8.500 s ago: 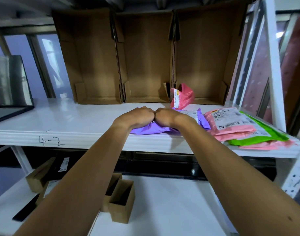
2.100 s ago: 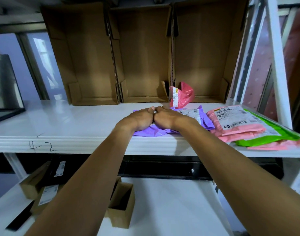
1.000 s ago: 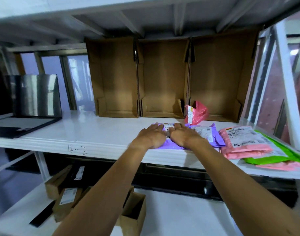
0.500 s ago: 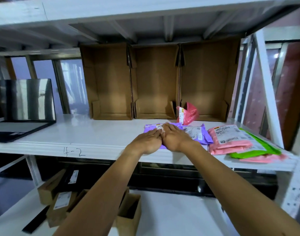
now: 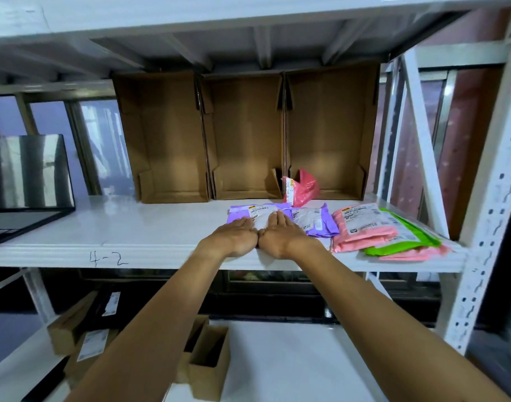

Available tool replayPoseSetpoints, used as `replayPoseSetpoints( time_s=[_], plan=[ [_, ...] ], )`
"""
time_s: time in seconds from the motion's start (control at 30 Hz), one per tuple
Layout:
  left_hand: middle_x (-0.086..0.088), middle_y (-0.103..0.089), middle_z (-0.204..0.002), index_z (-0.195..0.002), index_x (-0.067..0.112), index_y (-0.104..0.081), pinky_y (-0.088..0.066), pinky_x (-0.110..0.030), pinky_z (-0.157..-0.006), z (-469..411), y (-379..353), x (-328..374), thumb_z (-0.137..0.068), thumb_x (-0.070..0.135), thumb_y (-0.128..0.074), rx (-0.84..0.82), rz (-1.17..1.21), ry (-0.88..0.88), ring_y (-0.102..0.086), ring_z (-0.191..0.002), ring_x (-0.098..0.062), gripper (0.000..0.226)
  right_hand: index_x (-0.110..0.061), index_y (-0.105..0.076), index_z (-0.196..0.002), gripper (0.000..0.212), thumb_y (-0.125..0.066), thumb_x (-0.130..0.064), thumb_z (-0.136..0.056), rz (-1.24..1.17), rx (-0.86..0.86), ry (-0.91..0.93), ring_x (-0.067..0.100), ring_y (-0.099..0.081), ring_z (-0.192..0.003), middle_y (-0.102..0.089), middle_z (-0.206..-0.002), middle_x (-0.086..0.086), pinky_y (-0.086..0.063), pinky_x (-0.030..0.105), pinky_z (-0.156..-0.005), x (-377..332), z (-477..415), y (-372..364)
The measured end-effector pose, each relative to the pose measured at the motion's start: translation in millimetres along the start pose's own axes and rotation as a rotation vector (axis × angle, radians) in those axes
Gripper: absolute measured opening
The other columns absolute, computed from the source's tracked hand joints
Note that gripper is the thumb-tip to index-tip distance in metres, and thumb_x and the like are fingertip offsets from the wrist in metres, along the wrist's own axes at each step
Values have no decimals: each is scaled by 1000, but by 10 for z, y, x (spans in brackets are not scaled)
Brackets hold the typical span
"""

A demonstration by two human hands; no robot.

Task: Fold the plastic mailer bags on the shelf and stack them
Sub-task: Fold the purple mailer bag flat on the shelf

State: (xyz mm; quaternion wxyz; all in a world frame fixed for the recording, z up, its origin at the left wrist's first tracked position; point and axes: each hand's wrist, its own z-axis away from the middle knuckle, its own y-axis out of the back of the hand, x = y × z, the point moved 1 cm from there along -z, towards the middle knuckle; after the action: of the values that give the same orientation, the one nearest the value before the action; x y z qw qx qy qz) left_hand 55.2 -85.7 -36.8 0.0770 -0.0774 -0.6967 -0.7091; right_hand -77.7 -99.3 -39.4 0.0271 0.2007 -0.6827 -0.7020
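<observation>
Both hands sit centre frame, side by side w/ inner edges touching. The left hand [image 5: 234, 237] and right hand [image 5: 280, 235] lie palm down, fingers straight and together, pressing flat on a purple mailer bag [image 5: 237, 216]; neither grips or pinches anything. That bag lies flat on the white shelf [image 5: 147, 227] near its front edge, white label up, the label partly under the fingertips. Just right of it in frame, touching or slightly overlapping (can't tell which at this res.), is a second purple mailer [image 5: 321, 227], also label up. Further right is a stack of pink mailers [image 5: 361, 236], top one w/ a big white label, beside and partly on a green mailer [image 5: 408, 239], w/ another pink edge showing under the green at the shelf's front right corner. A crumpled red bag [image 5: 303, 188] stands behind the purple ones, at the mouth of the rightmost box. Three open cardboard boxes [image 5: 245, 134] stand in a row along the back of the shelf, upper centre, openings facing the camera. Mid left of frame, an open laptop [image 5: 25, 181] is on the same shelf, well apart from the bags. "4-2" mark [image 5: 108, 259] is handwritten on the shelf's front lip, left of the forearms. At bottom, the lower shelf [image 5: 292, 358] carries small cardboard boxes [image 5: 209, 362] at lower centre and lower left, some w/ white labels.
</observation>
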Motion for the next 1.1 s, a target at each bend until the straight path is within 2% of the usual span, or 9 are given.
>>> replayPoseSetpoints(
  time_s=[0.33, 0.63, 0.7, 0.8, 0.93, 1.0, 1.1],
  plan=[
    [-3, 1, -169, -161, 13, -4, -4, -35, -124, 163, 22, 125, -107, 46, -15, -15, -43, 103, 1, -155, -18, 64, -5, 8, -157, 72, -15, -48, -105, -6, 7, -6, 27, 8, -154, 13, -165, 14, -2, 40, -124, 25, 108, 6],
    [-3, -1, -169, -161, 16, -5, -6, -40, -124, 203, 34, 141, -104, 56, -14, -20, -73, 212, 0, -155, -19, 70, -2, 5, -157, 73, -14, -49, -105, 14, 25, 2, 29, 2, -154, 5, -166, 17, -5, 42, -124, 66, 174, -11],
    [-4, -5, -169, -161, 16, -8, -8, -41, -124, 210, 56, 134, -103, 59, -14, -7, -104, 219, -5, -155, -20, 72, -2, 4, -157, 73, -14, -50, -105, 12, 31, 8, 30, 1, -154, 4, -166, 17, -5, 42, -123, 69, 166, -12],
    [-6, -20, -166, -159, 15, -20, -22, -39, -119, 215, 103, 117, -102, 62, -18, 23, -147, 225, -24, -150, -25, 73, 0, 3, -157, 72, -14, -48, -105, 19, 51, 20, 31, 1, -154, 4, -166, 19, -6, 43, -124, 70, 175, -27],
    [-8, -29, -163, -156, 14, -28, -31, -38, -115, 119, 136, -39, -102, 59, -23, 14, -44, 198, -34, -145, -28, 70, 2, -8, -156, 70, -20, -45, -105, -36, 118, 38, 33, -8, -152, -8, -164, 21, -13, 45, -123, 89, 180, -32],
    [-8, -27, -163, -156, 15, -27, -28, -38, -117, 68, 139, -102, -102, 57, -22, 36, -12, 175, -29, -148, -27, 68, 3, -17, -153, 67, -25, -43, -104, -148, 160, 61, 34, -19, -149, -19, -161, 22, -21, 45, -120, 106, 163, 0],
    [-4, -5, -169, -161, 21, -15, -12, -41, -124, 3, 136, -120, -104, 52, -18, 93, 4, 135, -2, -155, -22, 64, 1, -13, -154, 63, -26, -37, -105, -316, 248, 102, 33, -23, -148, -18, -162, 21, -24, 44, -118, 117, 113, 97]
  ],
)
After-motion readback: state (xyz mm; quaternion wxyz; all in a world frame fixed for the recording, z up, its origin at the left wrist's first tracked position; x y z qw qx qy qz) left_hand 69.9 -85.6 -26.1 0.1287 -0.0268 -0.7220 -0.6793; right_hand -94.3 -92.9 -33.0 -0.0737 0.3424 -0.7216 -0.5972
